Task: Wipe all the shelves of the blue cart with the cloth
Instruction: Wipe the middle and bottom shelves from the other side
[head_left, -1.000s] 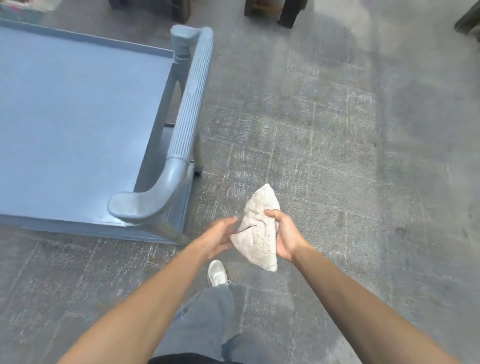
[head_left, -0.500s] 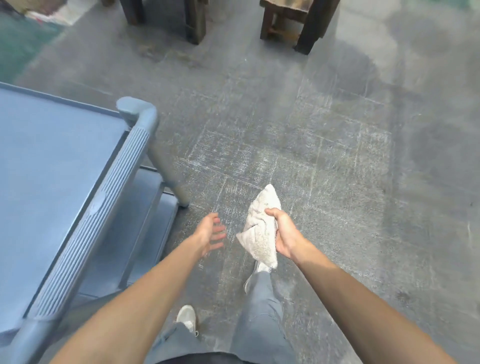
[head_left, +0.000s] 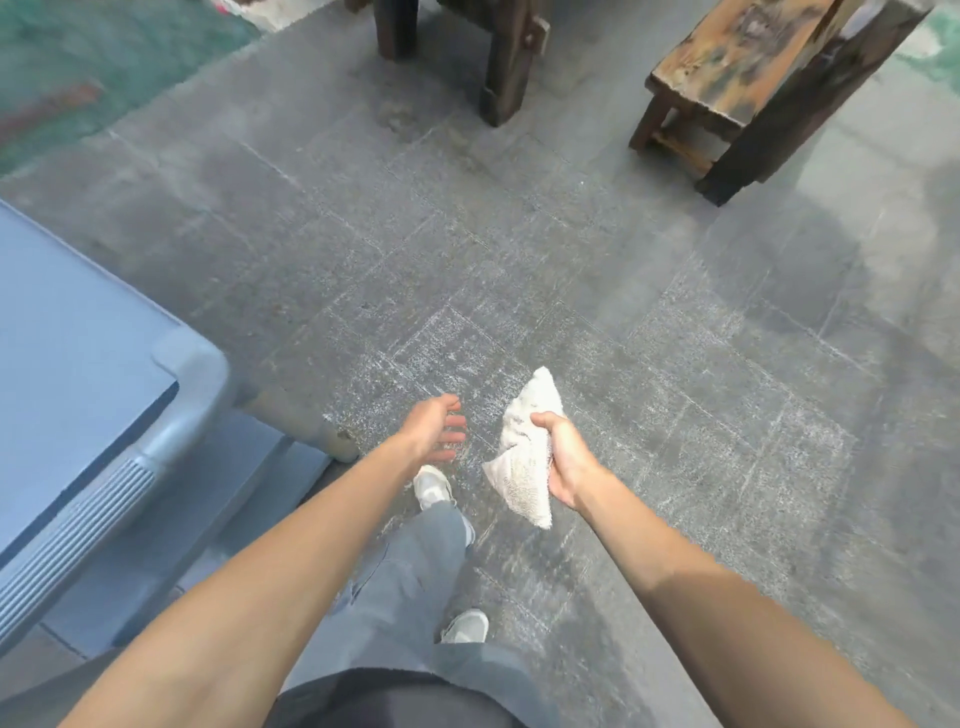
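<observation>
The blue cart (head_left: 67, 374) stands at the left edge, its flat top shelf and ribbed handle bar in view, with a lower shelf (head_left: 208, 509) showing beneath the handle. My right hand (head_left: 563, 457) grips a crumpled off-white cloth (head_left: 524, 462) in mid-air over the floor, well to the right of the cart. My left hand (head_left: 434, 428) hangs free beside the cloth with its fingers loosely spread, holding nothing and a short gap away from the cloth.
Grey concrete floor lies all around. A dark wooden bench (head_left: 753, 88) stands at the top right and dark wooden legs (head_left: 498, 57) at top centre. A green mat (head_left: 78, 67) covers the top left. My legs and white shoes (head_left: 431, 486) are below my hands.
My left hand has let go of the cloth and moved away to the left. The view has swung right, so the cart has slid toward the left edge and the bench has come into view.
</observation>
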